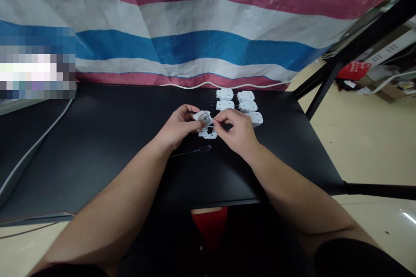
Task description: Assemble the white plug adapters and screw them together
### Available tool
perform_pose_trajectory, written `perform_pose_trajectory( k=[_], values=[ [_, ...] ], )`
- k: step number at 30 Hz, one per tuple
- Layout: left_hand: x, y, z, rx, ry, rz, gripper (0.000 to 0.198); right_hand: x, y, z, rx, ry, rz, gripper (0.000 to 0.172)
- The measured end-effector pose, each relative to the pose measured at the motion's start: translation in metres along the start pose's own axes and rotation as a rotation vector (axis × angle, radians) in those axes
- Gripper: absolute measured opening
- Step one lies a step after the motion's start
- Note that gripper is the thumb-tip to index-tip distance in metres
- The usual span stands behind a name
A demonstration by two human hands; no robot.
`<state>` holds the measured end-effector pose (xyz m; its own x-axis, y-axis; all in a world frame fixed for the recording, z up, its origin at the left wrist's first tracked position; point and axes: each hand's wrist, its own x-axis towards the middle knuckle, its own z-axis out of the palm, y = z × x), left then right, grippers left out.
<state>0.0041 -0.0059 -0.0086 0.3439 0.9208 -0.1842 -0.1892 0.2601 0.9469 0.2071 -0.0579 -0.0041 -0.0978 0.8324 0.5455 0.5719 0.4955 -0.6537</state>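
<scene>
Between thumb and fingers, my left hand (180, 126) holds an opened white plug housing (204, 116), its inside facing up with small metal parts showing. My right hand (234, 127) is closed in a pinch at the housing's right edge; whatever is between those fingertips is too small to make out. Just below the housing lies another white plastic plug piece (209, 134) on the black table. Nearer to me rests a thin screwdriver (203, 149) with a clear handle. Beyond my right hand stand several white plugs (225, 94) in two columns, one plug (255, 118) partly hidden by the hand.
The black table (107, 138) backs onto a striped plastic sheet (195, 47). A white cable (208, 83) runs along its rear edge, and a grey cable (42, 142) crosses the left side. A black metal frame (338, 64) slants up at the right. A blurred-out object occupies the far left.
</scene>
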Motion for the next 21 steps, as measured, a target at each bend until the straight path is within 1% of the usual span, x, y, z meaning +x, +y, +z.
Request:
perform_pose_trajectory(
  k=[2, 5, 7, 11, 16, 21],
  values=[
    [0.0000, -0.0001, 0.0006, -0.001, -0.011, 0.003, 0.054, -0.0001, 0.0016, 0.0010, 0.040, -0.013, 0.021, 0.011],
    [-0.0005, -0.0004, 0.0019, -0.014, -0.043, 0.011, 0.053, 0.0005, 0.0024, 0.0022, 0.080, -0.051, 0.064, 0.004],
    [-0.0010, -0.0006, 0.0028, -0.023, -0.060, 0.021, 0.052, 0.0009, 0.0026, 0.0028, 0.068, -0.063, 0.079, 0.007],
    [-0.0017, -0.0009, 0.0040, -0.028, -0.085, 0.037, 0.051, 0.0007, 0.0033, 0.0039, 0.014, -0.056, 0.088, 0.012],
    [-0.0005, -0.0014, 0.0036, -0.022, -0.093, 0.062, 0.051, 0.0008, 0.0031, 0.0060, 0.013, -0.033, 0.079, 0.010],
    [-0.0005, -0.0023, 0.0027, 0.021, -0.114, 0.096, 0.052, 0.0019, 0.0030, 0.0090, 0.068, -0.045, 0.173, 0.004]
  ],
)
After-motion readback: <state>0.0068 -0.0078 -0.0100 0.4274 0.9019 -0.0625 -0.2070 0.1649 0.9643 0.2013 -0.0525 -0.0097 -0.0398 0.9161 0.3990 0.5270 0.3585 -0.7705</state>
